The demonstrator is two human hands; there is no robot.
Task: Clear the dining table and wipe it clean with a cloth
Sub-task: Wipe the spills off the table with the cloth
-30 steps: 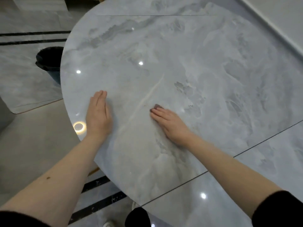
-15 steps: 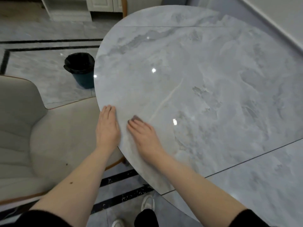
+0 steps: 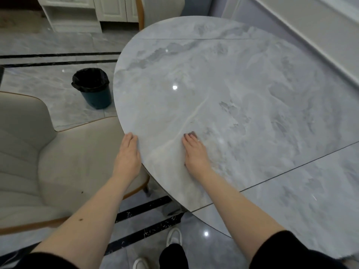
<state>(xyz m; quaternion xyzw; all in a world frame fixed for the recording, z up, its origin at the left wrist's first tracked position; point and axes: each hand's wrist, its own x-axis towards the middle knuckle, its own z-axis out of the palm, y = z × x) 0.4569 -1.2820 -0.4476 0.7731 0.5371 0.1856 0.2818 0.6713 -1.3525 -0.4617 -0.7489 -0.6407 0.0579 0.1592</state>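
The round grey marble dining table [image 3: 242, 90] fills the middle and right of the view, with nothing standing on it. My right hand [image 3: 194, 152] lies flat on the top near the left rim, fingers straight. It presses on a small dark brownish cloth [image 3: 192, 133], of which only a bit peeks out past the fingertips. My left hand [image 3: 128, 152] is open with straight fingers, held against the table's left edge, mostly off the top.
A cream upholstered chair [image 3: 48, 152] stands close against the table's left side. A dark bin with a black liner [image 3: 92, 88] sits on the floor behind it. White cabinets [image 3: 93, 10] line the back, and a pale ledge [image 3: 310, 39] runs along the right.
My left hand slid off the tabletop to its left rim. My right hand swept left towards that rim, then back a little to the right. The view has shifted, showing the chair.
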